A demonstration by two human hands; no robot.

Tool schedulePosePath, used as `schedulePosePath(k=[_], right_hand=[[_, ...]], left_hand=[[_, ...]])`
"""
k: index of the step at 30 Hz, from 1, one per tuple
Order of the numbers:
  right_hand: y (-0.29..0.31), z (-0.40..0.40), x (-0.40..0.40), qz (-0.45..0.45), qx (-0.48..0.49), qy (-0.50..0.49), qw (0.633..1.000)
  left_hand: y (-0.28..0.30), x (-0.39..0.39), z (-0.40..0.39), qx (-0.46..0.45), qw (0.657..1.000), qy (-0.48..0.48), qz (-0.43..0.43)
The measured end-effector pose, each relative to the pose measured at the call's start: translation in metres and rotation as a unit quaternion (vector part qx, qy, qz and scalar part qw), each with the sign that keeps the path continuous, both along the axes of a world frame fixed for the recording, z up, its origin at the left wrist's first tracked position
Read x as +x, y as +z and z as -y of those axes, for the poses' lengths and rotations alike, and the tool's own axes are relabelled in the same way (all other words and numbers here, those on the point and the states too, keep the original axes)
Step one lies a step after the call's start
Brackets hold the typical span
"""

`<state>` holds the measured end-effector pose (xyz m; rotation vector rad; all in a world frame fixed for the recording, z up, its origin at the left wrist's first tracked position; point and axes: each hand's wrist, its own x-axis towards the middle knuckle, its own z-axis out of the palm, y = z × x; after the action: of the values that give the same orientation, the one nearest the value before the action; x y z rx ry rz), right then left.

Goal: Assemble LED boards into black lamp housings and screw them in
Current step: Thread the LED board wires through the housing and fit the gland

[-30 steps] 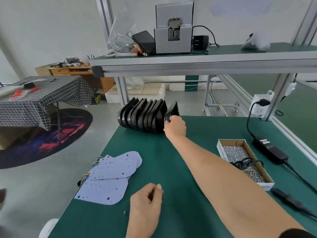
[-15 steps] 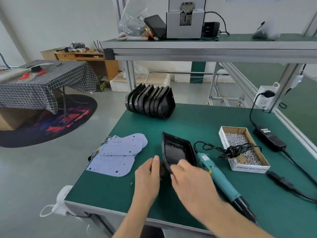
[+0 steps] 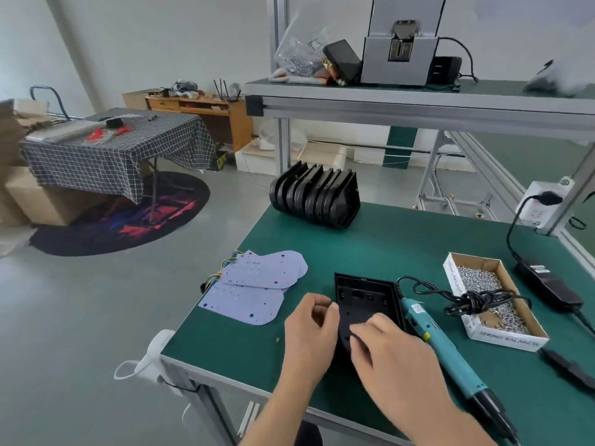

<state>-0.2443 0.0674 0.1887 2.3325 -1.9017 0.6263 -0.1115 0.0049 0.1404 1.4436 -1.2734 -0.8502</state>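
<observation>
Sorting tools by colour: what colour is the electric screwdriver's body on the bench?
Teal, with a black tip: the electric screwdriver, clearest in the head view.

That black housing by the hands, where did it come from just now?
The right hand took one black housing off the row of housings at the bench's far end and laid it flat, open side up, by the left hand. LED boards, screwdriver and screw box stayed put.
</observation>
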Motion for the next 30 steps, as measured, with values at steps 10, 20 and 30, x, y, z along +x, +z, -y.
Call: schedulePosePath(k=[10,20,30], right_hand=[[0.037,0.134,0.09,0.189,0.162,0.146,0.958],[-0.006,0.215,0.191,0.092,0.184,0.144,0.968],[-0.033,0.247,0.208,0.015,0.135,0.121,0.983]], left_hand=[[0.012,0.051,-0.008,-0.058,0.98,0.189,-0.04],[-0.01,0.131,0.027,0.055,0.886,0.073,0.455],[-0.022,0.129,0.029,0.018,0.888,0.058,0.457]])
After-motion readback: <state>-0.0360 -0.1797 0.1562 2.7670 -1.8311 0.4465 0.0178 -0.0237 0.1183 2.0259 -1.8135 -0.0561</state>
